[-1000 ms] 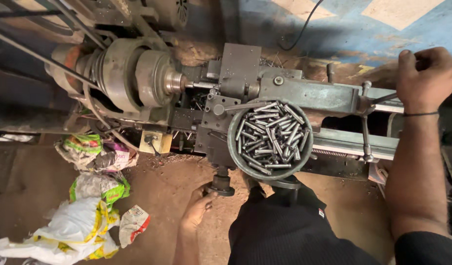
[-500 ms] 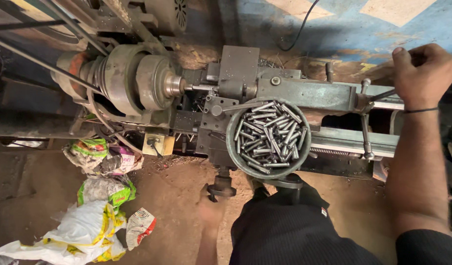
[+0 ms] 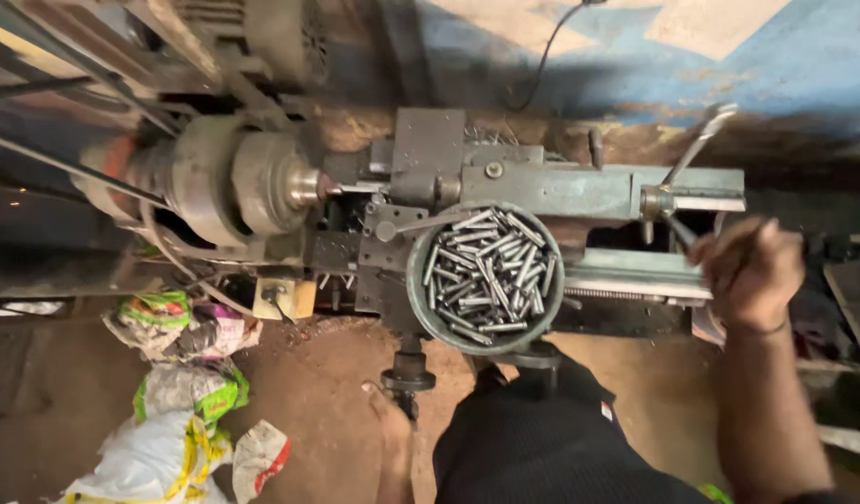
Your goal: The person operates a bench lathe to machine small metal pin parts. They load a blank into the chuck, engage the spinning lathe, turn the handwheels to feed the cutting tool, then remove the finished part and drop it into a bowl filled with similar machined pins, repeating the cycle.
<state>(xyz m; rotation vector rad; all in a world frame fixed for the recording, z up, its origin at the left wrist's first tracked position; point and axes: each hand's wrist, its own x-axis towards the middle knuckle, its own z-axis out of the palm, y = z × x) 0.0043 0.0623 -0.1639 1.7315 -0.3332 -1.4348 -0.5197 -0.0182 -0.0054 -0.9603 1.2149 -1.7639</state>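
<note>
Lathe (image 3: pixel 505 187), grey and worn, runs across the middle of the view against a blue and white painted wall (image 3: pixel 635 56). At far left, crumpled plastic bags (image 3: pixel 183 392) in white, green and yellow lie on the brown dirt floor (image 3: pixel 327 411), below the round chuck (image 3: pixel 253 187) and the slanting belts above it. A small yellowish box (image 3: pixel 285 299) hangs just under the chuck. Bare floor lies between the bags and the person's dark clothing (the only open ground in view). The left hand (image 3: pixel 393 425) is low at the crank handle (image 3: pixel 408 378) that sticks out from the carriage, fingers closed about its lower end as far as can be seen. A round grey tin (image 3: pixel 486 277) full of short metal pins (image 3: pixel 491 271) sits on the carriage, directly in front of the person's body. To the right, the right hand (image 3: pixel 749 273) is blurred, curled loosely beside the long lever (image 3: pixel 696 145) at the tailstock; whether it grips anything cannot be told.
</note>
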